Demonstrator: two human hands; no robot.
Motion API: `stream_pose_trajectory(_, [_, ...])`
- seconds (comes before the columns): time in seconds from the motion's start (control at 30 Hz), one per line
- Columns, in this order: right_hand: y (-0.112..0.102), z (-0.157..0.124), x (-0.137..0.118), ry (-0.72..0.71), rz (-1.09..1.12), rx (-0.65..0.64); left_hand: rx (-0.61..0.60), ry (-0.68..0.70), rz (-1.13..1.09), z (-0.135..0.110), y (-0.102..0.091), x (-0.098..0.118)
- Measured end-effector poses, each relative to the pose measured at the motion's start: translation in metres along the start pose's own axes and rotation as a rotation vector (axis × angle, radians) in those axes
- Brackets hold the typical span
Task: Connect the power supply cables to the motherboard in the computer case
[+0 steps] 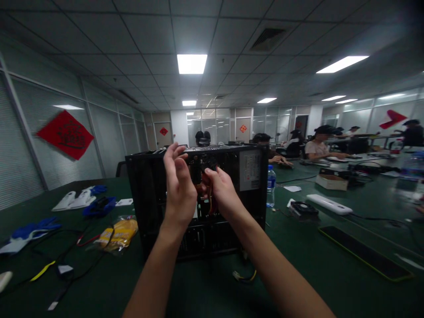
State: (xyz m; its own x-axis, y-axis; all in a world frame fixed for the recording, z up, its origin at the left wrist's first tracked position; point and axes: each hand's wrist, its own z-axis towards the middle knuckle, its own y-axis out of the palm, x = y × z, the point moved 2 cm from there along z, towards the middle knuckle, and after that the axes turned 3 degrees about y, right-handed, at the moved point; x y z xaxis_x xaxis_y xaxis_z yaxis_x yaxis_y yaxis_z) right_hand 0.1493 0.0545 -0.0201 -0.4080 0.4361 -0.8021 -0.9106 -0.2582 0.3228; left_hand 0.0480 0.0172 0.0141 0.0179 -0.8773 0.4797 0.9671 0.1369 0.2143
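Head view shows a black computer case point(212, 238) standing upright in the middle of the frame, on the dark green table point(109, 282). Its inside is turned to the camera, and a grey label point(250, 170) is visible at its upper right part. Both hands are at the front of this case, just right and left of the picture's centre.

The right hand point(223, 187) has its fingers curled around a bundle of coloured wires point(211, 201), with the thumb pressing from above. The left hand point(179, 187) is raised beside it; its fingers point upward and are loosely spread, and it seems to grip nothing. Deep inside, the case is quite dark, so I cannot tell whether the upper end of the wires touches a socket.

For good handling, I judge that the right fingers should pinch near the firm end of the bundle, because pulling on thin wires could strain them. The free left hand could steady the frame of the case, or move aside wires which cover the view. Metal edges may scratch, so small and slow movements look wiser.

At the lower centre, a loose connector point(236, 276) lies on the table near the case. A yellow packet point(121, 234) lies at the left of the case, and a water bottle point(270, 185) stands close at its right side.
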Motion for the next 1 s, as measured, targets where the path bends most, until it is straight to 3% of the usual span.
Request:
stream_pose_trajectory(0.1, [-0.007,0.006,0.023,0.037,-0.067,0.071,0.11,0.169,-0.086,0.003,-0.009,0.031])
stream_pose_trajectory(0.27, [-0.022,0.015,0.063,-0.095,-0.529,0.328,0.216,0.314,-0.287,-0.002,-0.017,0.08])
stream_pose_trajectory(0.37, [-0.034,0.023,0.089,0.146,-0.575,0.46,0.229,0.4,-0.282,-0.006,-0.023,0.094])
stream_pose_trajectory(0.47, [-0.046,0.03,0.111,0.348,-0.503,0.51,0.223,0.46,-0.262,-0.006,-0.033,0.098])
stream_pose_trajectory(0.63, [-0.056,0.032,0.127,0.616,-0.37,0.548,0.199,0.372,-0.296,-0.004,-0.047,0.098])
stream_pose_trajectory(0.77, [-0.048,0.029,0.126,0.677,-0.319,0.537,0.22,0.362,-0.327,-0.003,-0.05,0.099])
stream_pose_trajectory(1.0, [-0.04,0.025,0.125,0.72,-0.282,0.464,0.137,0.446,-0.38,0.004,-0.057,0.092])
